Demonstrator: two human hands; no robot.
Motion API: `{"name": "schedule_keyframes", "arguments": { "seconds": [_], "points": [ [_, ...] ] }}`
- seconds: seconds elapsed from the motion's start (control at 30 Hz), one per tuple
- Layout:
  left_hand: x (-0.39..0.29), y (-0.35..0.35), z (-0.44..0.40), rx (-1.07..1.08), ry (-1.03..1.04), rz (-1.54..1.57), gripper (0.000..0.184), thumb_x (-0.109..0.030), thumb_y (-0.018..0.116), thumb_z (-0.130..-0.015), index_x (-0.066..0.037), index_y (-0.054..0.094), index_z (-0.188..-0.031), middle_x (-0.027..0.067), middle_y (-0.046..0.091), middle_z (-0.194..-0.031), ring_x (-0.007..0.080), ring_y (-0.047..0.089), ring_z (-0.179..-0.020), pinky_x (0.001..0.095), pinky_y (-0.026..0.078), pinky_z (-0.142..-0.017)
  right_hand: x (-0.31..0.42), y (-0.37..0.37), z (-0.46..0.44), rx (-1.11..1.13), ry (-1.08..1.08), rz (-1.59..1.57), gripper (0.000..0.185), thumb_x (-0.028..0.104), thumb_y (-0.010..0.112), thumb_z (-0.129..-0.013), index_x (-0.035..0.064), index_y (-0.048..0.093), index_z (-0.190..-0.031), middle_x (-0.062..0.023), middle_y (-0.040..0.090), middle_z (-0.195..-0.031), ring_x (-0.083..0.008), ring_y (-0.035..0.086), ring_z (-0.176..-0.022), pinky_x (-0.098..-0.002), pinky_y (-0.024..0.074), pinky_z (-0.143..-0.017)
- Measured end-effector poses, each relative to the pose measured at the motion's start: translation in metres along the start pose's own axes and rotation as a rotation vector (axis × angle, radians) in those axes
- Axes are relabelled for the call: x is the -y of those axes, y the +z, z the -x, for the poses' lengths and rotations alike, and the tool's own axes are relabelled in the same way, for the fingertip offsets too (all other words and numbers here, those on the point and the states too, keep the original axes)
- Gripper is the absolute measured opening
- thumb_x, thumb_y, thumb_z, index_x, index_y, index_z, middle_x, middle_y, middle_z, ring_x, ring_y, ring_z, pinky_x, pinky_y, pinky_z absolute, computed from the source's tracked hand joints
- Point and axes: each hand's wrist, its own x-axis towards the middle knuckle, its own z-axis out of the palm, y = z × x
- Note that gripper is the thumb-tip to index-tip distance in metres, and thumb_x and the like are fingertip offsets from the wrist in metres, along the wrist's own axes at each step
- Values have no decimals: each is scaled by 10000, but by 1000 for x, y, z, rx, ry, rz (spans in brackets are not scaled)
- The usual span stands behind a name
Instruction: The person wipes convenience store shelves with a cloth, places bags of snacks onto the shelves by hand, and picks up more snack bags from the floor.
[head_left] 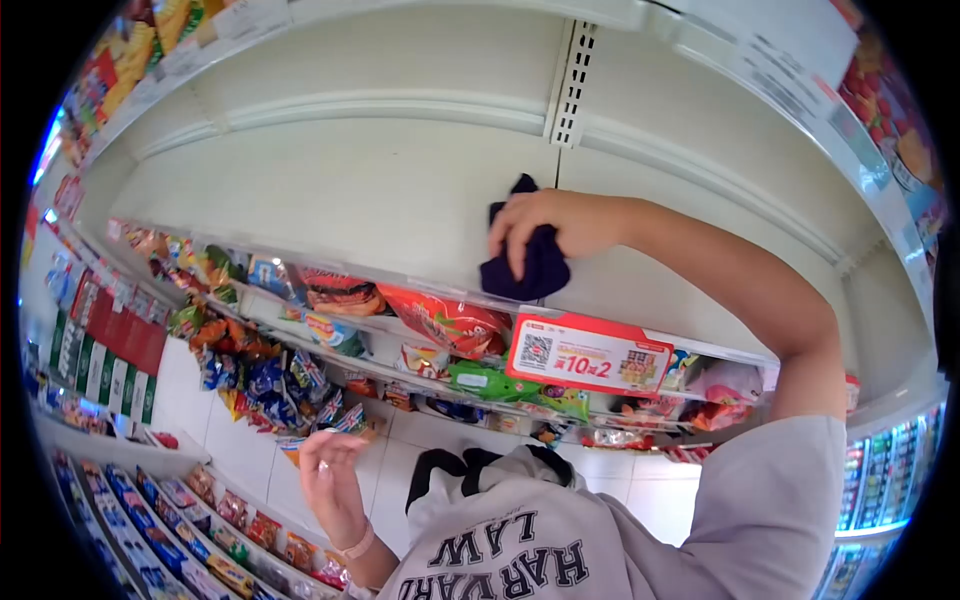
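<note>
My right hand is closed on a dark navy cloth. It presses the bunched cloth against the white shelf board, near the front edge and beside the seam between two boards. Part of the cloth is hidden under my fingers. Low on the left, my left hand hangs in the air away from the shelf, fingers loosely bent, with nothing visible in it. A red and white price sign hangs on the shelf's front edge, just below the cloth.
Lower shelves hold bagged snacks, among them a red bag and a green bag. A heap of snack bags stands out over the tiled floor. Another snack rack is at lower left. A slotted metal upright rises behind the shelf.
</note>
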Motion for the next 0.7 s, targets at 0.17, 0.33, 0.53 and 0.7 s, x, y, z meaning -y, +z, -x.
{"name": "schedule_keyframes", "arguments": {
  "seconds": [0.17, 0.33, 0.53, 0.7],
  "points": [
    [-22, 42, 49, 13, 90, -51, 360, -248, 507, -844, 20, 435, -1075, 160, 560, -886, 227, 545, -846, 348, 421, -810, -3, 7, 59, -43, -16, 16, 390, -159, 484, -492, 52, 665, -765, -89, 589, -1036, -265, 490, -987, -345, 371, -883],
    [-28, 80, 109, -25, 143, -92, 349, -247, 485, -856, 19, 425, -1075, 136, 540, -858, 204, 518, -833, 314, 386, -789, 4, 9, 118, -59, 50, 33, 352, -153, 482, -504, 45, 659, -735, -105, 593, -1016, -269, 494, -978, -347, 378, -875],
    [-1, 122, 199, -96, 89, -18, 336, -226, 481, -855, 27, 423, -1069, 152, 550, -850, 221, 527, -837, 336, 396, -811, -3, 17, 166, -121, 1, -35, 331, -150, 478, -540, 39, 656, -745, -118, 587, -1020, -267, 500, -985, -340, 368, -887],
    [13, 170, 253, -128, -26, 9, 319, -213, 486, -838, 37, 454, -1035, 159, 566, -857, 239, 551, -824, 361, 419, -793, -1, 16, 213, -99, 60, -5, 326, -151, 477, -567, 47, 661, -748, -122, 589, -1032, -268, 510, -1000, -334, 377, -892]
  ]
}}
